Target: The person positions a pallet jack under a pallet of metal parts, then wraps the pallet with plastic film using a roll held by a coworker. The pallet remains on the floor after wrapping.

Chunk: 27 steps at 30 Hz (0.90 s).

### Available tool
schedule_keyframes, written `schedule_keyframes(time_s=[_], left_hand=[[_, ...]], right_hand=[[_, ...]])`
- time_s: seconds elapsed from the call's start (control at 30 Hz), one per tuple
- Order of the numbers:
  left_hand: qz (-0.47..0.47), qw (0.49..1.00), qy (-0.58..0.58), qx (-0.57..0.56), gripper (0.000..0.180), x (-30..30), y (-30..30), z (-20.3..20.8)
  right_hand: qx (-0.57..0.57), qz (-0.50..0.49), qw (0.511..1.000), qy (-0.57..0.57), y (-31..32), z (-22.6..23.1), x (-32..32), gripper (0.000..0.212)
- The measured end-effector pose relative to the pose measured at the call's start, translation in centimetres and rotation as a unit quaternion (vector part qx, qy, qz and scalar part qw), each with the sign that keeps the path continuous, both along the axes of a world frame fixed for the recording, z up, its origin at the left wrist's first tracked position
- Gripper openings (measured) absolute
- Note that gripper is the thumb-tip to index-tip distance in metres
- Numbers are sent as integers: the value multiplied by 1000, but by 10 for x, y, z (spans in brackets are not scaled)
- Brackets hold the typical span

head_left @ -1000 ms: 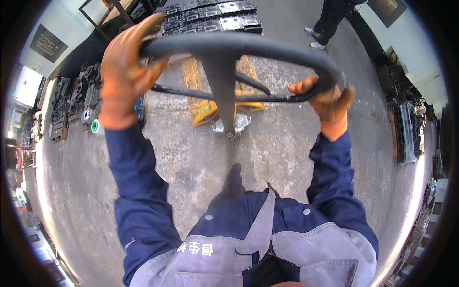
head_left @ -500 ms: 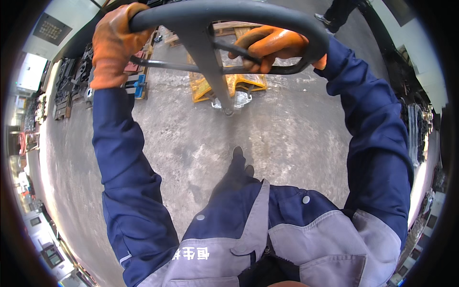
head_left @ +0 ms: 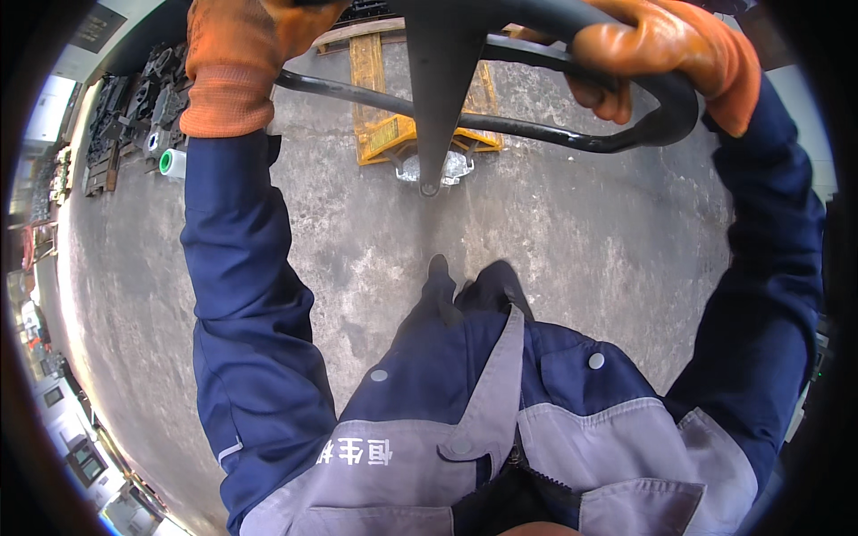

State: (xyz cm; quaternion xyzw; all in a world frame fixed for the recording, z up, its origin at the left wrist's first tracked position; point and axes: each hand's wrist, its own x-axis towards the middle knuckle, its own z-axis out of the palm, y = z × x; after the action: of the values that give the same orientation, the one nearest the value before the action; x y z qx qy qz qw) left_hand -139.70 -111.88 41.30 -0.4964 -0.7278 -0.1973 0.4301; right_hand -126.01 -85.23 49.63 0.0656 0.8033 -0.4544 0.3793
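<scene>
Both hands wear orange work gloves and hold the black loop handle [head_left: 440, 94] of a yellow pallet jack [head_left: 384, 136]. At the upper left my left hand [head_left: 246, 58] is closed on the handle, its grip partly cut off by the top edge. My right hand [head_left: 657, 54] is wrapped over the right side of the loop, fingers curled under the bar. The handle's stem narrows downward toward the pallet jack, whose yellow forks stretch away from me over the floor.
Dark metal parts [head_left: 125, 116] stand in rows on pallets at the left. A white roll with a green end [head_left: 173, 163] lies close to my left sleeve. Grey, stained concrete floor [head_left: 581, 223] surrounds my feet. Beyond the forks is a wooden pallet edge [head_left: 344, 34].
The handle has come closer and higher in view, and my right hand has shifted right with it. The wooden pallet and a blue item at left have left view or become hidden; my feet moved.
</scene>
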Motion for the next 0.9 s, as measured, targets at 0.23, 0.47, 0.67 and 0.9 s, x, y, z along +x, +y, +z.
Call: schedule_keyframes(time_s=[0.23,0.47,0.67,0.9], left_hand=[[-16,999,-28,3,16,0,-2,0],[-39,999,-14,33,19,3,-5,0],[28,997,-31,-57,34,13,-13,1],[75,993,-69,-65,24,30,-5,4]], right_hand=[[212,62,974,39,-48,24,-3,31],[223,39,955,193,-19,-19,10,25],[206,13,974,98,-27,-8,11,23],[177,117,964,158,-13,-15,19,27]])
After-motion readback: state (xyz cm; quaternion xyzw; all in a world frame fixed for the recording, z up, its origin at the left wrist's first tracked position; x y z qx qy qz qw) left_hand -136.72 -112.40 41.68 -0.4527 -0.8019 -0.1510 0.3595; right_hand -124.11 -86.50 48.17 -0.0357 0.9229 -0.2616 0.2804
